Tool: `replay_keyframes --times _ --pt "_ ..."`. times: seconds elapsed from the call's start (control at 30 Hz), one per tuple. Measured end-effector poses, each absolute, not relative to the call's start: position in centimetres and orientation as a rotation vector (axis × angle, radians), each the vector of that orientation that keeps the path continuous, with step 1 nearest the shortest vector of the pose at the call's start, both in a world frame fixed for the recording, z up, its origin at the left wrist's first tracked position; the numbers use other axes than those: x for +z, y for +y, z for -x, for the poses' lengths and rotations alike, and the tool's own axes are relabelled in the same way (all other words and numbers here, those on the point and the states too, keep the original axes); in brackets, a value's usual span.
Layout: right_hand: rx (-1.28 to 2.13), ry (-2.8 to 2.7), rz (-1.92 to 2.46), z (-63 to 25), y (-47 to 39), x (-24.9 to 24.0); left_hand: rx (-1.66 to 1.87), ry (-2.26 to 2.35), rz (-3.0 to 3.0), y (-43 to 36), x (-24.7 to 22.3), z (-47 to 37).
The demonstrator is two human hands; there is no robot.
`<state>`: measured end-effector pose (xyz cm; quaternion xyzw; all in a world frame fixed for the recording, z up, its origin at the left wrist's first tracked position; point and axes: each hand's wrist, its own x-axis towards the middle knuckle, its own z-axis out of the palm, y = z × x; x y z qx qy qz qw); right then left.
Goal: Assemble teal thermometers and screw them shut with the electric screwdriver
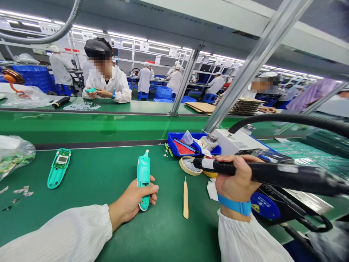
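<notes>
My left hand (pixel 135 198) is wrapped round a teal handheld device (pixel 144 171), its pale nozzle pointing up and its thumb side toward me. My right hand (pixel 237 178) grips a black electric screwdriver (pixel 289 176) held level, its front end over a round dish of small screws (pixel 191 165). A tool with a wooden handle (pixel 185 200) lies on the green mat between my hands. At the left, an open teal housing with a circuit board (pixel 60 165) rests on the mat.
Behind the dish is a blue tray (pixel 174 140) with red and blue items and a bottle (pixel 209 141). A bag of circuit boards (pixel 15 156) lies far left. A white box (pixel 237 142) and black equipment stand right. Across the bench, a person (pixel 109 83) holds a teal part.
</notes>
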<state>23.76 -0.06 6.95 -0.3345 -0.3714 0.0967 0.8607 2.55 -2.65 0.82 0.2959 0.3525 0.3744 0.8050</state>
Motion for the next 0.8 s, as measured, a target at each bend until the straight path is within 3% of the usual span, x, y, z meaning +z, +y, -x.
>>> replay_keyframes --times 0.27,0.57,0.8 --pt "0.642 -0.715 0.646 -18.9 -4.3 7.6 0.896 0.721 -0.452 -2.0 0.8 -2.2" --pt "0.727 -0.740 0.648 -16.8 -4.7 6.5 0.957 0.752 -0.422 -1.1 0.8 -1.9" --pt "0.720 -0.765 0.617 -17.0 -4.8 6.7 1.043 0.916 -0.780 -0.2 0.7 -1.5"
